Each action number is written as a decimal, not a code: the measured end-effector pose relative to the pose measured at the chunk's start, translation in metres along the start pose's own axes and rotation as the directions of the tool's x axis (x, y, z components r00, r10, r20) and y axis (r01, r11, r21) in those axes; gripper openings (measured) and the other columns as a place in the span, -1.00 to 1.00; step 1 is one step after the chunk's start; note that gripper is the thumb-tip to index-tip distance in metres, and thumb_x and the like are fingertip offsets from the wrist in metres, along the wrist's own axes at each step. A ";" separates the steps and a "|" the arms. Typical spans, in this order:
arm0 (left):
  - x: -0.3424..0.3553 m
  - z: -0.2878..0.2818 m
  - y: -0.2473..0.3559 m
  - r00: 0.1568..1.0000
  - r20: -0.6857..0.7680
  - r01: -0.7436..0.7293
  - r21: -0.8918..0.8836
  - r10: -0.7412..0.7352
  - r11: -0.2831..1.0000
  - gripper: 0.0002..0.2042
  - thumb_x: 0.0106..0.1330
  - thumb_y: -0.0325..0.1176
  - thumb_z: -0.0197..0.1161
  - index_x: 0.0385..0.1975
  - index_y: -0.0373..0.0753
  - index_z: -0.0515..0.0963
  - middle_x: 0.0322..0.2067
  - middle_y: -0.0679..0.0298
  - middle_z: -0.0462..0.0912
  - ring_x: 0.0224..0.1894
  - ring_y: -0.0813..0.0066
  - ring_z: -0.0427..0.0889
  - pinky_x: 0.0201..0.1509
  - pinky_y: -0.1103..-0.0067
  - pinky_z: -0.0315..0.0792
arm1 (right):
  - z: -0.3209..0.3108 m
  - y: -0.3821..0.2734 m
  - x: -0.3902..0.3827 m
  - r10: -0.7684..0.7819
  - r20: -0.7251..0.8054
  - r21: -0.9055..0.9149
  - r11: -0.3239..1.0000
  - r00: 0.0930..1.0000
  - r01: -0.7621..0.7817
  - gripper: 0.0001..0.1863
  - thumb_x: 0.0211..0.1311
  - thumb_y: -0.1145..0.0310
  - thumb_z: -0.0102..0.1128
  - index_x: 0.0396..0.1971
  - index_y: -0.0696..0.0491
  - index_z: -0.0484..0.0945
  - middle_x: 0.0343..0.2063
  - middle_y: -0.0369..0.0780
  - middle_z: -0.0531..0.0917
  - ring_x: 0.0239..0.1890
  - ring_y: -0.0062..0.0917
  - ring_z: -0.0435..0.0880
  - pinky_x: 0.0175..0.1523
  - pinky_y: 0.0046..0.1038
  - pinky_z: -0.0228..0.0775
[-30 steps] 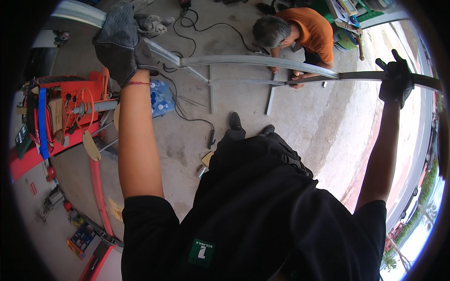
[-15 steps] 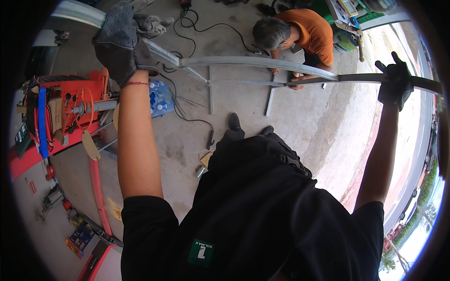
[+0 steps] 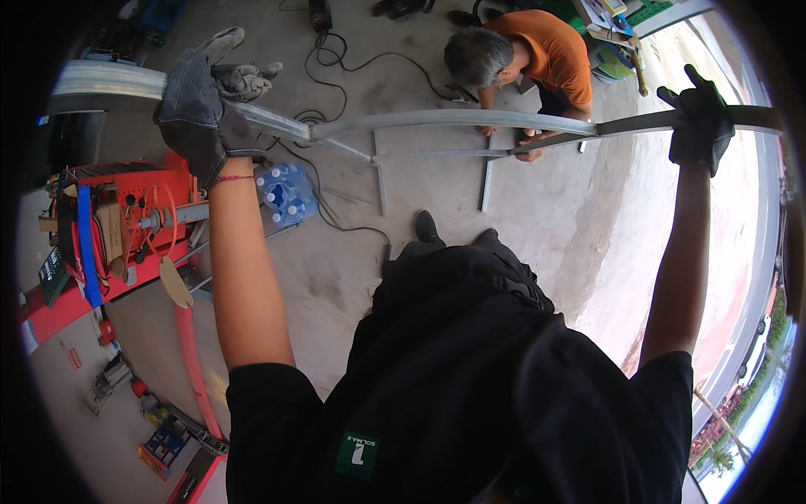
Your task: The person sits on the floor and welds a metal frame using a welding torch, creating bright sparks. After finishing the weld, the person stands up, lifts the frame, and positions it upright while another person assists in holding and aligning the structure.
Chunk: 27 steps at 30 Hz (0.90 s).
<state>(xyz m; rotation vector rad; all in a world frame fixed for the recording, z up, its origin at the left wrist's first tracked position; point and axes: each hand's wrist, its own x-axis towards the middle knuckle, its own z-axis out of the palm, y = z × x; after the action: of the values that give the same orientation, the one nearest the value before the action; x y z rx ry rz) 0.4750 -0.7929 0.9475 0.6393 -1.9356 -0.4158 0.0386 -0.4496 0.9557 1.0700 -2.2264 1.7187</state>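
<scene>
A long silvery metal frame [image 3: 470, 120], made of square tubes, stretches across in front of me. My left hand [image 3: 201, 118], in a dark grey work glove, is closed round its left part, with pale grey glove fingers showing beyond the tube. At the right, my right hand [image 3: 703, 126] wears a black glove and grips the frame's darker end, with two fingers sticking out past the bar. Short metal legs [image 3: 486, 185] reach from the frame toward the floor. A person in an orange shirt [image 3: 550, 59] crouches on the far side, their hands [image 3: 527, 151] near the bar's middle.
Red equipment [image 3: 134, 197] with a hose stands at my left, beside a pack of blue-capped bottles [image 3: 287, 191]. A black cable [image 3: 336, 92] loops over the concrete floor [image 3: 537, 218]. Green boxes and tools [image 3: 613, 50] sit behind the crouching person. A road lies at the right.
Both gloved hands and the frame's ends sit a little further left in view. The left end also sits lower, the right end higher. Both hands keep their grip. The crouching person has barely moved.
</scene>
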 end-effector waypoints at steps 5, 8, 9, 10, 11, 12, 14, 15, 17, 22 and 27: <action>-0.002 0.003 0.006 0.993 0.001 0.117 -0.048 -0.118 0.992 -0.70 0.30 -0.63 0.06 -0.06 -0.39 0.69 -0.18 0.12 0.77 -0.43 0.47 0.75 -0.36 0.65 0.66 | -0.018 0.012 0.004 -0.096 0.067 -0.355 0.928 0.993 0.113 -0.86 0.31 0.39 0.19 -0.37 0.09 0.69 -0.19 -0.24 0.82 -0.44 -0.65 0.68 -0.32 -0.58 0.51; -0.001 -0.004 -0.001 0.999 0.028 0.038 0.071 -0.041 0.997 -0.69 0.26 -0.64 0.10 -0.05 -0.39 0.69 -0.15 0.13 0.77 -0.42 0.45 0.76 -0.34 0.64 0.67 | -0.015 0.004 0.004 -0.213 0.107 -0.475 0.847 0.971 0.239 -0.83 0.26 0.38 0.21 -0.28 0.03 0.76 -0.28 -0.30 0.83 -0.46 -0.67 0.67 -0.32 -0.57 0.50; -0.001 -0.003 -0.001 1.000 0.026 -0.007 0.092 0.004 0.996 -0.68 0.26 -0.64 0.11 -0.05 -0.38 0.70 -0.15 0.14 0.77 -0.42 0.45 0.76 -0.33 0.64 0.67 | -0.017 0.003 0.005 -0.262 0.164 -0.566 0.765 0.951 0.308 -0.82 0.25 0.38 0.21 -0.26 0.01 0.77 -0.32 -0.30 0.83 -0.47 -0.66 0.66 -0.32 -0.56 0.50; -0.001 -0.003 0.001 0.999 0.032 -0.046 0.119 0.042 0.992 -0.71 0.32 -0.58 0.09 -0.06 -0.40 0.70 -0.17 0.12 0.77 -0.43 0.44 0.74 -0.36 0.63 0.66 | -0.013 0.002 0.002 -0.235 0.095 -0.566 0.787 0.967 0.246 -0.75 0.25 0.35 0.19 -0.17 -0.03 0.79 -0.45 -0.32 0.77 -0.48 -0.66 0.65 -0.33 -0.55 0.48; -0.001 -0.002 0.004 0.998 0.003 0.061 0.017 -0.061 0.998 -0.72 0.34 -0.56 0.08 -0.07 -0.41 0.70 -0.18 0.11 0.77 -0.44 0.44 0.74 -0.37 0.62 0.66 | -0.010 0.000 0.000 -0.195 0.081 -0.563 0.800 0.977 0.206 -0.74 0.30 0.35 0.14 -0.14 0.00 0.78 -0.49 -0.33 0.71 -0.49 -0.66 0.61 -0.34 -0.54 0.45; 0.000 0.000 0.008 0.986 -0.017 0.166 -0.090 -0.168 0.982 -0.72 0.37 -0.53 0.06 -0.08 -0.42 0.70 -0.19 0.10 0.76 -0.45 0.43 0.73 -0.37 0.60 0.66 | -0.009 -0.002 -0.001 -0.156 0.069 -0.562 0.810 0.985 0.168 -0.72 0.34 0.36 0.09 -0.12 0.03 0.76 -0.53 -0.33 0.65 -0.50 -0.66 0.57 -0.36 -0.54 0.41; 0.001 0.002 0.012 0.949 -0.008 0.306 -0.225 -0.316 0.925 -0.71 0.41 -0.49 0.03 -0.09 -0.44 0.70 -0.21 0.07 0.76 -0.46 0.43 0.72 -0.38 0.59 0.66 | -0.007 -0.001 -0.003 -0.120 0.020 -0.397 0.910 0.993 0.118 -0.71 0.37 0.36 0.05 -0.11 0.04 0.75 -0.57 -0.34 0.58 -0.53 -0.67 0.51 -0.38 -0.53 0.37; 0.001 0.001 0.013 0.934 0.006 0.347 -0.246 -0.356 0.905 -0.70 0.42 -0.48 0.02 -0.10 -0.44 0.70 -0.21 0.06 0.75 -0.46 0.43 0.72 -0.39 0.59 0.66 | -0.004 -0.006 -0.005 -0.129 0.025 -0.439 0.890 0.991 0.127 -0.70 0.37 0.35 0.05 -0.09 0.04 0.75 -0.58 -0.35 0.57 -0.53 -0.67 0.51 -0.39 -0.53 0.36; 0.002 0.000 0.013 0.913 0.025 0.398 -0.276 -0.408 0.875 -0.70 0.43 -0.47 0.00 -0.10 -0.45 0.70 -0.23 0.06 0.75 -0.47 0.43 0.71 -0.40 0.59 0.66 | 0.002 -0.019 -0.009 -0.146 0.036 -0.519 0.842 0.989 0.143 -0.68 0.38 0.32 0.05 -0.06 0.03 0.76 -0.59 -0.35 0.56 -0.54 -0.68 0.49 -0.40 -0.54 0.34; 0.000 -0.001 -0.001 0.967 0.018 0.253 -0.141 -0.253 0.957 -0.71 0.42 -0.54 0.03 -0.07 -0.41 0.70 -0.29 0.12 0.74 -0.49 0.45 0.70 -0.39 0.60 0.65 | -0.004 -0.006 -0.003 -0.039 -0.020 -0.486 0.874 0.999 0.024 -0.63 0.43 0.25 0.03 0.03 -0.01 0.77 -0.62 -0.38 0.50 -0.55 -0.69 0.46 -0.42 -0.54 0.29; -0.007 0.001 -0.019 0.972 0.005 0.231 -0.193 -0.234 0.954 -0.72 0.37 -0.58 0.07 -0.04 -0.38 0.69 -0.18 0.18 0.76 -0.47 0.47 0.72 -0.38 0.61 0.66 | -0.001 -0.013 -0.001 0.142 -0.077 -0.228 0.961 0.987 -0.156 -0.62 0.42 0.23 0.04 0.04 -0.04 0.77 -0.61 -0.39 0.52 -0.55 -0.70 0.47 -0.41 -0.56 0.30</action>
<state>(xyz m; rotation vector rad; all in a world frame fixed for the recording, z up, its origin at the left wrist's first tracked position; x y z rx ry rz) 0.4810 -0.8037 0.9313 0.7430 -1.7820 -0.7337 0.0468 -0.4494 0.9664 0.8067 -2.4500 1.4686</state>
